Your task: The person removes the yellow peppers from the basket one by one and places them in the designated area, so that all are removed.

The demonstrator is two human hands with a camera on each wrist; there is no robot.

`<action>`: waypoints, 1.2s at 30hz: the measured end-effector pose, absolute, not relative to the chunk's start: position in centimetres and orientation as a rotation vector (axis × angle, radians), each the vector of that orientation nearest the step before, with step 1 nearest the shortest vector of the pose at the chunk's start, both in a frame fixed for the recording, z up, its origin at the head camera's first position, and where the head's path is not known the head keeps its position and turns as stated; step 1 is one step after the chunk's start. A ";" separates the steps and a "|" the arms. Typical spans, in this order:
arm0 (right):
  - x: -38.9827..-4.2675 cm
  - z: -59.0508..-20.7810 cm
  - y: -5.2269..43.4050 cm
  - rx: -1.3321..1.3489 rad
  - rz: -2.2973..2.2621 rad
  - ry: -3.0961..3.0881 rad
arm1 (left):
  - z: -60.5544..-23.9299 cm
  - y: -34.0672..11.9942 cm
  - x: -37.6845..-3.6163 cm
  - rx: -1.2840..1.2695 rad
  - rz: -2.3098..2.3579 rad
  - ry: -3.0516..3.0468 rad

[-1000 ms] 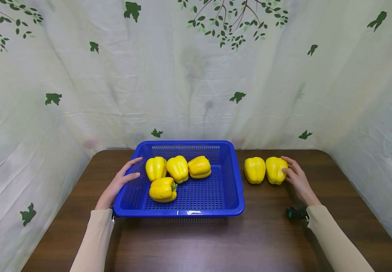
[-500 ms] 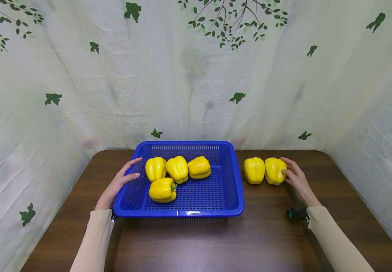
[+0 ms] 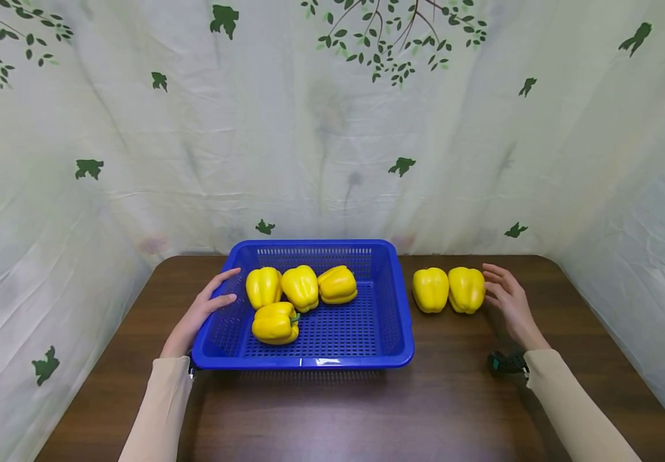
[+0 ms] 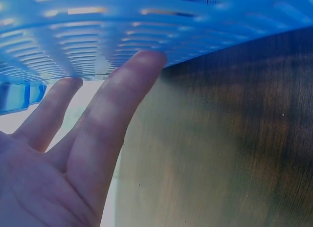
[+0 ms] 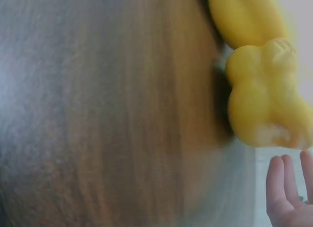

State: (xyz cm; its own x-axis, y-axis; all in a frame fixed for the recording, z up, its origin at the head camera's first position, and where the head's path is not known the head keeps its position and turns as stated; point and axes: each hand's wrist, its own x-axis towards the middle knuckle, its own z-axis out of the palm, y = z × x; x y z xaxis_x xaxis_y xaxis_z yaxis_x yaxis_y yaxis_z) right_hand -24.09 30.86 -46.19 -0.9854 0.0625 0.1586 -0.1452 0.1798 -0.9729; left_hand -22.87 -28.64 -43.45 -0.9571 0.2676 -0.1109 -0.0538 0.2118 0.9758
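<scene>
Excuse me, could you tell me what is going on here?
A person's left hand holds the left side of a blue, rectangular, perforated plastic basket on a brown wood-grain table. Four glossy yellow bell peppers lie in it. Two more peppers sit side by side on the table to its right; the right hand is just beside the outer one, not gripping it.

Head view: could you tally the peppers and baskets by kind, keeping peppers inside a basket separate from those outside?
Blue basket: 1
Yellow peppers inside the basket: 4
Yellow peppers outside the basket: 2
Total: 7
</scene>
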 end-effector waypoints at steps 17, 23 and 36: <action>-24.0 -44.0 30.0 0.218 2.026 -2.112 | -43.5 -28.7 -22.9 0.208 1.818 2.228; -23.9 -43.1 28.5 0.284 2.053 -2.126 | -43.5 -28.7 -22.9 0.217 1.826 2.225; -23.8 -41.5 25.1 0.404 2.066 -2.226 | -43.5 -28.6 -22.8 0.217 1.828 2.232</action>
